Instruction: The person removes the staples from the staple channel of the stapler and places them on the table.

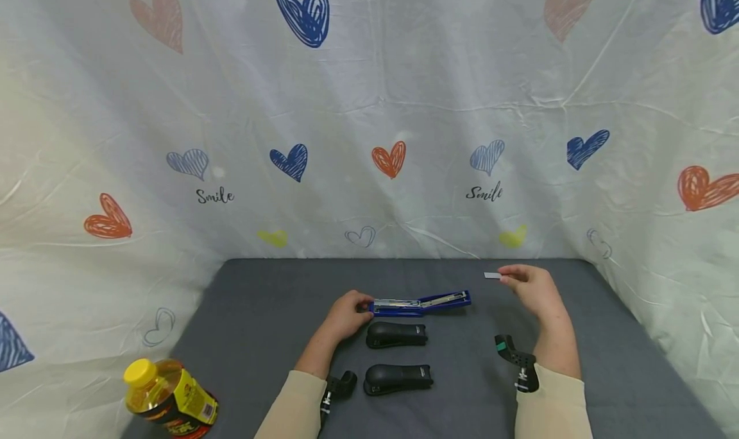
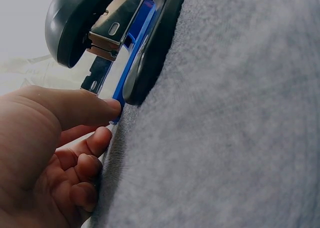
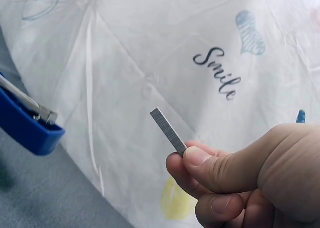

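A blue stapler (image 1: 398, 308) lies opened out flat near the back of the table, its metal magazine showing. My left hand (image 1: 348, 314) pinches the stapler's left end between thumb and fingers; the left wrist view shows the thumb (image 2: 95, 107) on the blue base. Off to the right and raised, my right hand (image 1: 531, 289) pinches a strip of staples (image 3: 169, 131) by one end, with the other end pointing left. In the right wrist view the stapler's blue top end (image 3: 37, 133) is apart from the strip.
Two black staplers, one nearer the blue one (image 1: 396, 335) and one closer to me (image 1: 398, 379), lie in front of the blue stapler. A bottle with a yellow cap (image 1: 140, 373) stands at the front left. Behind the grey table (image 1: 277, 285) hangs a heart-printed curtain.
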Demonstrator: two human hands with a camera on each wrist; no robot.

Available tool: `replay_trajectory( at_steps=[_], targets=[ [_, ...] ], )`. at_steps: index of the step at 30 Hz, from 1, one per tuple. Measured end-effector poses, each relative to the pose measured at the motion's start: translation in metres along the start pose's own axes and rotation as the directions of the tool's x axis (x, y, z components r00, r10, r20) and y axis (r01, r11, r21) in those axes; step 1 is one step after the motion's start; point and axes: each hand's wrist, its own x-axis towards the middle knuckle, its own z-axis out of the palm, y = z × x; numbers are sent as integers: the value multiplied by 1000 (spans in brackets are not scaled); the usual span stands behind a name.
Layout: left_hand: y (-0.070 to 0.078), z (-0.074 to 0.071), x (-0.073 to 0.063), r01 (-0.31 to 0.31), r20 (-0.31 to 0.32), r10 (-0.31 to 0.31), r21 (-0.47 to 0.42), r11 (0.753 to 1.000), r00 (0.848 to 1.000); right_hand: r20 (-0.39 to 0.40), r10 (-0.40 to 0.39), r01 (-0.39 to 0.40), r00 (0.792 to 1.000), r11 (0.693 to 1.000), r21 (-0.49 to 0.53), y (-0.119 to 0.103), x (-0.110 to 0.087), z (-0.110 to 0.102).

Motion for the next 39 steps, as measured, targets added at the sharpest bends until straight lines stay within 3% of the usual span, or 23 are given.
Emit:
replay_trajectory(
  at_steps=[13, 26, 32, 39],
  targets=[
    [0, 0, 0, -6, -7, 6, 7, 1000, 1000, 20, 78, -78, 997, 997, -20, 31, 12, 11],
    [-1, -1, 1, -10, -10, 10, -5, 1000, 1000, 82, 35, -30, 996, 997, -66, 63, 21, 22],
    [-2, -2, 1, -14, -14, 14, -5, 1000, 1000, 78, 80, -74, 994, 995, -71, 69, 25, 28],
    [-2, 0, 1, -12, -11, 12, -10, 1000, 1000, 62, 79, -71, 995, 990, -118, 66, 24, 31]
  ],
)
